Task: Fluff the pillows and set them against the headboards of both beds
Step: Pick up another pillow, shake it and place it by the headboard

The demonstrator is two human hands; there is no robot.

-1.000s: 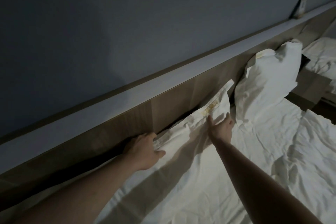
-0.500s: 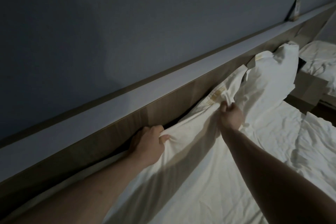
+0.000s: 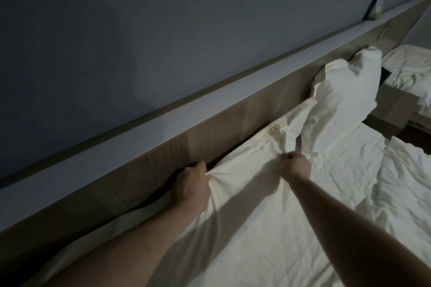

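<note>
A flat white pillow [image 3: 247, 161] with a yellowish stain lies along the wooden headboard [image 3: 210, 137] of the near bed. My left hand [image 3: 192, 184] grips its bunched left edge right beside the headboard. My right hand [image 3: 296, 164] grips the pillow's fabric further right, fist closed. A second, fuller white pillow [image 3: 345, 93] leans upright against the headboard just beyond. On the far bed another white pillow [image 3: 412, 65] shows at the right edge.
A pale ledge [image 3: 163, 119] tops the headboard, with a small card [image 3: 213, 6] standing on it far right. Rumpled white bedding [image 3: 349, 182] covers the near bed. A wooden nightstand [image 3: 394, 112] sits between the two beds.
Both hands went from resting on the pillow to gripping its fabric. The right hand lifted the pillow's end half a second ago and has now pulled it back down toward me.
</note>
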